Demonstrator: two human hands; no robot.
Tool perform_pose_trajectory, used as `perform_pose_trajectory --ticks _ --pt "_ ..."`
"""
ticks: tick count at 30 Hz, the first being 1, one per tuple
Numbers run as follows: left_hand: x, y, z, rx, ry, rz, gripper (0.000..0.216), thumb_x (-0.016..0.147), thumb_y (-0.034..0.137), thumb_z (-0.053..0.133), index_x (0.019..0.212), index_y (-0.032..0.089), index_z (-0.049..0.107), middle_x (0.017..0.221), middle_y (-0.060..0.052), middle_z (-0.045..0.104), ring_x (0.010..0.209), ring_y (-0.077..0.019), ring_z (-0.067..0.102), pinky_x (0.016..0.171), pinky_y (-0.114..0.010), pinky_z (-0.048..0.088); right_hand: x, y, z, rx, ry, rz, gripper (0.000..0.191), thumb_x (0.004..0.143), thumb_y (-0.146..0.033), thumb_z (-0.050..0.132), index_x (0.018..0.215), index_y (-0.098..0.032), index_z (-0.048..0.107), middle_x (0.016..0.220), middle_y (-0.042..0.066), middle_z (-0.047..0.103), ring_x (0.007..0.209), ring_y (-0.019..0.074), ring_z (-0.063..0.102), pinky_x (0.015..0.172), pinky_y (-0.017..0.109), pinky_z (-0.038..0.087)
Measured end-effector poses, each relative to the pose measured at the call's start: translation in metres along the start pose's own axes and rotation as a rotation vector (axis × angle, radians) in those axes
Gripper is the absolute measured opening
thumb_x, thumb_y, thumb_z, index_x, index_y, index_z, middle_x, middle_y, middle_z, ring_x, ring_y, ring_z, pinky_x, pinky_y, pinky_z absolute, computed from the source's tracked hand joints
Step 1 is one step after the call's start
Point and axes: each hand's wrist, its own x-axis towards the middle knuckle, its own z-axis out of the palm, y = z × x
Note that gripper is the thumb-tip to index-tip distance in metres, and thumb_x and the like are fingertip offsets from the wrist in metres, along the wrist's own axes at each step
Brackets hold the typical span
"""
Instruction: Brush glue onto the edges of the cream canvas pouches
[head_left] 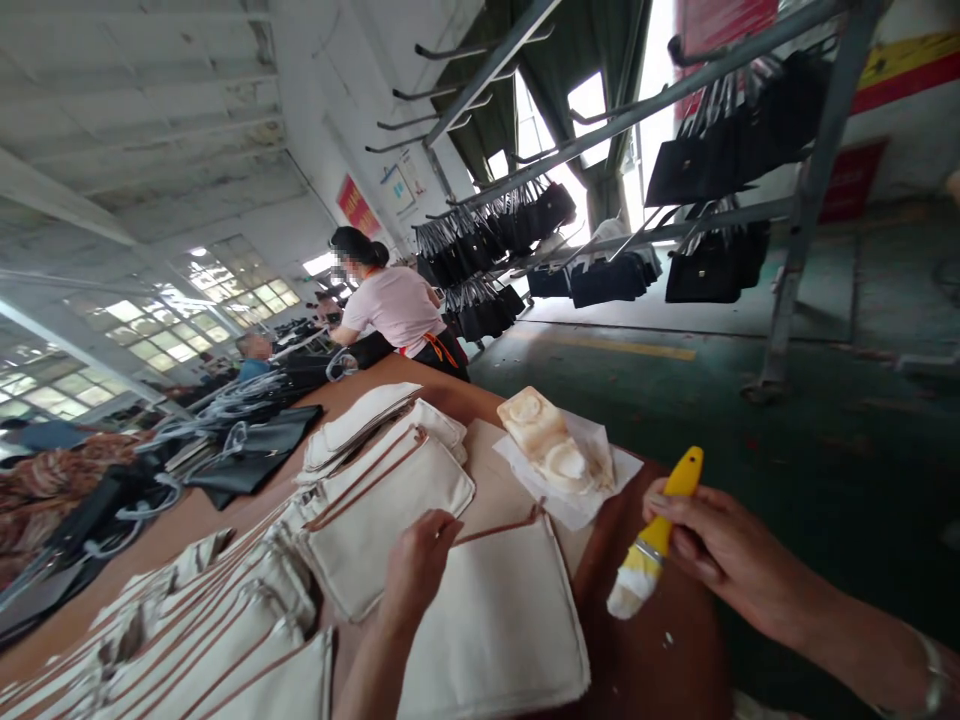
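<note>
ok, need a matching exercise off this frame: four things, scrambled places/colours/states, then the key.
1. brush
2. plastic tub
3. pouches
4. handbags

A. off-white with brown edging
B. hanging on the metal rack
C. gripped in the right hand
D. resting on white paper

Pairs: 1-C, 2-D, 3-A, 4-B

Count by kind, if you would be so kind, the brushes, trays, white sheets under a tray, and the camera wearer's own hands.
Yellow-handled brush: 1
Stained tray: 1
White sheet: 1
Hands: 2 (left hand, right hand)
Total: 5
</note>
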Motion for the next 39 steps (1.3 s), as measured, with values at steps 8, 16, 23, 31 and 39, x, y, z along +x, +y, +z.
perform_pose_trajectory --ticks 8,16,23,31,39 --pt "-0.020 0.058 0.041 0.048 -0.053 0.128 0.026 0.088 0.023 0.055 0.112 0.026 0.064 0.111 -0.004 0.066 0.105 -0.0189 0.057 0.088 -0.027 0.039 -0.040 -0.031 -0.010 0.079 -0.107 -0.101 0.024 0.085 -0.036 0.069 0.077 -0.014 0.062 0.048 -0.005 0.039 0.041 0.0046 0.028 0.041 0.019 0.018" --pt "-0.028 0.080 0.043 0.092 0.071 0.042 0.009 0.088 0.026 0.056 0.085 0.022 0.063 0.090 -0.002 0.063 0.081 -0.0162 0.062 0.069 -0.025 0.040 -0.060 -0.058 -0.032 0.116 -0.069 -0.153 0.022 0.085 -0.034 0.070 0.078 -0.014 0.063 0.048 -0.005 0.039 0.039 0.0042 0.029 0.042 0.019 0.020" --pt "-0.117 0.069 -0.003 0.047 0.451 -0.002 0.021 0.096 0.033 0.039 0.096 0.026 0.059 0.099 -0.007 0.062 0.094 -0.0221 0.060 0.081 -0.032 0.045 -0.055 -0.069 -0.044 0.161 -0.019 -0.156 0.019 0.084 -0.031 0.070 0.077 -0.015 0.063 0.049 -0.005 0.039 0.040 0.0046 0.029 0.042 0.018 0.023" --pt "-0.082 0.090 0.001 0.024 0.083 0.187 0.018 0.092 0.025 0.044 0.094 0.024 0.062 0.141 -0.004 0.047 0.128 -0.0211 0.045 0.101 -0.033 0.040 -0.057 -0.063 -0.022 0.164 -0.109 -0.150 0.017 0.087 -0.029 0.066 0.077 -0.015 0.063 0.048 -0.004 0.039 0.040 0.0053 0.028 0.042 0.019 0.021" --pt "0.000 0.100 0.044 0.072 -0.249 0.200 0.019 0.079 0.025 0.060 0.097 0.020 0.062 0.100 -0.008 0.067 0.095 -0.0237 0.064 0.081 -0.034 0.046 -0.044 -0.060 -0.040 0.185 -0.025 -0.141 0.018 0.087 -0.030 0.066 0.077 -0.015 0.062 0.049 -0.005 0.038 0.040 0.0046 0.026 0.041 0.018 0.020"
